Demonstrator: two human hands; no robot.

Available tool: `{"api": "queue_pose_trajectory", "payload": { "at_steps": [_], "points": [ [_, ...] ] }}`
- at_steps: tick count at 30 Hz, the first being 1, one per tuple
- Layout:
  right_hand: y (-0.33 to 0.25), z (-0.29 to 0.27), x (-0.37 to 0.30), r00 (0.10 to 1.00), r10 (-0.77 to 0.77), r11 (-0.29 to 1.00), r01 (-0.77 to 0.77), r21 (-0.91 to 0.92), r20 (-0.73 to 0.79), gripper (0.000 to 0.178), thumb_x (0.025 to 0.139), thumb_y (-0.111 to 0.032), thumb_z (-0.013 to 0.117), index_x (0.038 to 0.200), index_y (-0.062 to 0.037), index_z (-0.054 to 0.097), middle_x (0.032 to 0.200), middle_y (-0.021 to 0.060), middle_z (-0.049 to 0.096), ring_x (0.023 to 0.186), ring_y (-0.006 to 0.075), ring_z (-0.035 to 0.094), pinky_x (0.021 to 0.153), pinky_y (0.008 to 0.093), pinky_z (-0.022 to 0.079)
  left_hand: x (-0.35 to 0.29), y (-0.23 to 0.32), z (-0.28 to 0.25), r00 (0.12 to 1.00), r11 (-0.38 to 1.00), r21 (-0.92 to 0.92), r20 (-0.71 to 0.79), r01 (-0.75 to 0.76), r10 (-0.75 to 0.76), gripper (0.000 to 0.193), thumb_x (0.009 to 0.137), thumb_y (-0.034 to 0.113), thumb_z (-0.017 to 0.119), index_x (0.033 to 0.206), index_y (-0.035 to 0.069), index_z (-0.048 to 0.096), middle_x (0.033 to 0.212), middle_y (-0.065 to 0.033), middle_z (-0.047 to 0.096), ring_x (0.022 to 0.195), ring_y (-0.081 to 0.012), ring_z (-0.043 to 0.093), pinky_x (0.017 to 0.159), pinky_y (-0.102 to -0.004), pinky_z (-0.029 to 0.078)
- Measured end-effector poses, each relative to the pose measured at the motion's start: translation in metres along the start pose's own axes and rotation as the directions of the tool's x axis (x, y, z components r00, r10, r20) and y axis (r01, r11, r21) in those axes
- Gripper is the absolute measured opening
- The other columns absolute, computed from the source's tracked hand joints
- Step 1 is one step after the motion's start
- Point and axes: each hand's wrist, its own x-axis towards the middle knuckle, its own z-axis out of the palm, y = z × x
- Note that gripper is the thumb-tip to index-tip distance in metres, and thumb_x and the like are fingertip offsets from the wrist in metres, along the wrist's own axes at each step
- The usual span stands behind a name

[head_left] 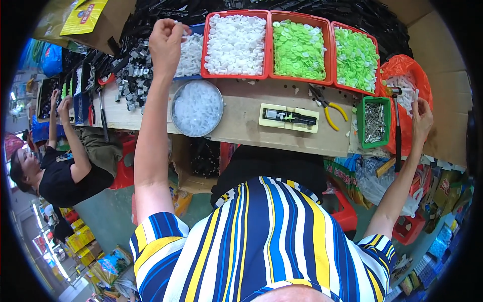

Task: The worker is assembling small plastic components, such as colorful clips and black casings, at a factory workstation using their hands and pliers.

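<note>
Workbench [236, 128]: long wooden top, set across the upper half of the view; everything below is borne on it or stands at its edge.

Black parts heap [352, 15]: piled along the far side, behind the trays.

Red trays, three in a row: one filled with white discs [235, 44], two filled with green discs [299, 49] [356, 58]. The trays are set touching, side by side.

Orange bag [405, 68]: placed at the right end, white pieces seen inside.

Blue tray [190, 55]: just left of the white-disc tray, filled with white caps.

Round metal pan [197, 108]: near the front edge, filled with clear pieces.

Grey metal parts [132, 75]: scattered left of the blue tray.

Yellow jig [289, 118]: flat block, a black part laid in it, between pan and green box.

Green box [375, 122]: small, filled with metal pins, right of the jig.

Pliers [326, 106]: yellow-handled, laid between jig and green trays.

Left hand [166, 43]: raised over the blue tray, fingers pinched together on a small white cap; the cap is barely seen.

Right hand [421, 118]: at the orange bag's edge, fingers curled; whether anything is gripped cannot be told.

Co-worker [60, 171]: seated at far left, in a black top, both hands at the bench.
</note>
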Motion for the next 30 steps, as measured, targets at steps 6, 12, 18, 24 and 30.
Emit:
{"api": "queue_pose_trajectory", "payload": {
  "at_steps": [6,12,18,24,30],
  "points": [
    [-0.024,-0.002,-0.007,0.998,-0.036,0.996,0.032,0.084,0.044,0.023,0.095,-0.016,0.065,0.111,0.0008,0.066,0.088,0.0029,0.066,0.080,0.0080,0.060,0.073,0.0223,0.049,-0.046,0.028,-0.041,0.988,0.972,0.225,0.115,0.073,-0.101,0.013,0.090,0.011,0.070,0.096,-0.001,0.070,0.078,-0.0031,0.069,0.067,-0.0086,0.067,0.057,-0.0198,0.047],
    [-0.052,0.006,-0.011,0.991,-0.130,0.988,0.128,0.084,0.027,0.021,0.095,-0.014,0.065,0.111,0.0003,0.066,0.088,0.0029,0.067,0.081,0.0082,0.060,0.074,0.0233,0.049,-0.090,0.029,-0.070,0.975,0.921,0.388,0.186,0.038,-0.119,0.014,0.086,0.006,0.072,0.098,-0.002,0.072,0.087,-0.0037,0.069,0.070,-0.0072,0.062,0.063,-0.0205,0.048],
    [-0.077,0.013,-0.016,0.990,-0.129,0.990,0.127,0.054,0.050,0.021,0.095,-0.012,0.064,0.113,0.0004,0.066,0.092,0.0037,0.068,0.084,0.0093,0.061,0.076,0.0252,0.051,-0.112,0.039,-0.073,0.950,0.864,0.501,0.290,-0.048,-0.115,0.017,0.081,-0.002,0.068,0.098,-0.001,0.072,0.086,-0.0084,0.069,0.070,-0.0142,0.063,0.066,-0.0265,0.049],
    [-0.084,0.015,-0.018,0.980,-0.180,0.983,0.177,0.041,0.087,0.022,0.096,-0.010,0.064,0.115,0.0006,0.065,0.095,0.0036,0.067,0.087,0.0091,0.061,0.077,0.0243,0.050,-0.117,0.032,-0.072,0.886,0.743,0.589,0.464,-0.317,0.009,0.017,0.079,-0.004,0.067,0.095,0.000,0.070,0.088,-0.0135,0.070,0.077,-0.0267,0.068,0.069,-0.0355,0.052],
    [-0.107,0.011,-0.033,0.981,-0.180,0.977,0.170,0.132,0.071,0.019,0.096,-0.010,0.065,0.111,0.0009,0.066,0.093,0.0025,0.066,0.087,0.0079,0.060,0.075,0.0221,0.049,-0.119,0.061,-0.062,0.909,0.796,0.555,0.416,-0.242,-0.014,0.013,0.080,-0.002,0.069,0.093,0.000,0.071,0.086,-0.0127,0.071,0.070,-0.0246,0.067,0.064,-0.0347,0.050]
  ]
}}
